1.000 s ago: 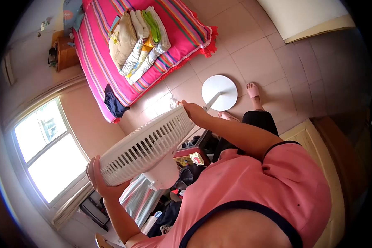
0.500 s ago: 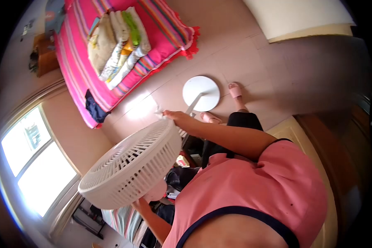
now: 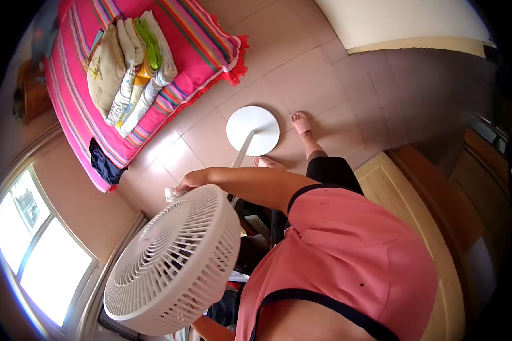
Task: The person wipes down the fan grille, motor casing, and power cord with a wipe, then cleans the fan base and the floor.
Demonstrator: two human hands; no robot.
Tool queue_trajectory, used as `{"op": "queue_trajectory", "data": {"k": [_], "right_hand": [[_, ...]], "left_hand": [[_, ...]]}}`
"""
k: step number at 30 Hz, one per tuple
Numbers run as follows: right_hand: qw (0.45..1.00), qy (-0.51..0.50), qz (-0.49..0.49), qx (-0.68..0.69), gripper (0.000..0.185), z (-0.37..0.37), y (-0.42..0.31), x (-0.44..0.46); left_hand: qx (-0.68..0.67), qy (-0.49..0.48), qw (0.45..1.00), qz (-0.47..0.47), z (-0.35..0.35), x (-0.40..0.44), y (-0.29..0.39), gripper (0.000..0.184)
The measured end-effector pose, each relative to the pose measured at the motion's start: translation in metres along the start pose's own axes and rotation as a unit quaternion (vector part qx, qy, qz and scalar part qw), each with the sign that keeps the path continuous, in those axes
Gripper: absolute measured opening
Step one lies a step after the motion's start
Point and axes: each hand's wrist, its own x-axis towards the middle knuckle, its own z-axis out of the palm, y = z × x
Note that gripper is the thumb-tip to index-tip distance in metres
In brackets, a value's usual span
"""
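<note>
A white standing fan has its round, slatted head [image 3: 173, 258] right in front of my body. Its pole [image 3: 243, 149] slants down to a round white base [image 3: 253, 128] on the floor. My right hand [image 3: 193, 179] is at the far edge of the fan head, closed on a crumpled white cloth [image 3: 172, 195]. Low behind the fan head is my left hand [image 3: 197, 323], against its rear side; the grille hides most of the fingers.
A bed with a pink striped cover [image 3: 196, 48] holds folded bedding [image 3: 132, 71] and a dark garment [image 3: 104, 165]. A bright window [image 3: 51, 267] is at left. My feet in pink sandals [image 3: 301, 122] are close to the base. A cream panel [image 3: 401, 190] stands at right.
My right hand has moved outward along the fan head's rim with the cloth. The fan head sits tilted differently, and my left hand is more hidden behind it. The whole view has shifted slightly.
</note>
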Motion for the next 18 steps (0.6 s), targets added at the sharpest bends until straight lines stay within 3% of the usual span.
{"op": "queue_trajectory", "data": {"k": [2,4,5,8,11,14,16,18], "right_hand": [[0.996,-0.001,0.005,-0.093,0.039,-0.004,0.006,0.021],[0.930,-0.059,-0.139,-0.334,0.039,-0.004,-0.002,0.008],[0.962,-0.003,-0.060,-0.265,0.042,0.008,-0.011,-0.016],[0.953,0.021,-0.091,-0.289,0.042,-0.009,-0.002,-0.046],[0.925,0.078,-0.090,-0.361,0.042,0.020,-0.019,-0.125],[0.935,0.102,-0.094,-0.326,0.045,0.033,-0.018,-0.169],[0.925,0.131,-0.076,-0.349,0.045,0.064,-0.031,-0.206],[0.874,0.210,-0.031,-0.438,0.043,0.096,-0.040,-0.235]], "left_hand": [[0.009,-0.004,1.000,0.011,-0.004,0.000,-0.001,0.085],[0.020,-0.010,0.999,0.023,-0.005,-0.002,0.000,0.084],[0.024,-0.013,0.999,0.024,-0.007,-0.003,-0.001,0.084],[0.035,-0.025,0.999,0.034,-0.006,-0.003,0.001,0.083],[0.045,-0.031,0.998,0.044,-0.005,-0.001,0.005,0.082],[0.057,-0.044,0.996,0.057,-0.004,0.001,0.007,0.080],[0.062,-0.047,0.995,0.070,-0.004,0.003,0.008,0.080],[0.067,-0.049,0.993,0.087,-0.006,0.003,0.006,0.079]]}}
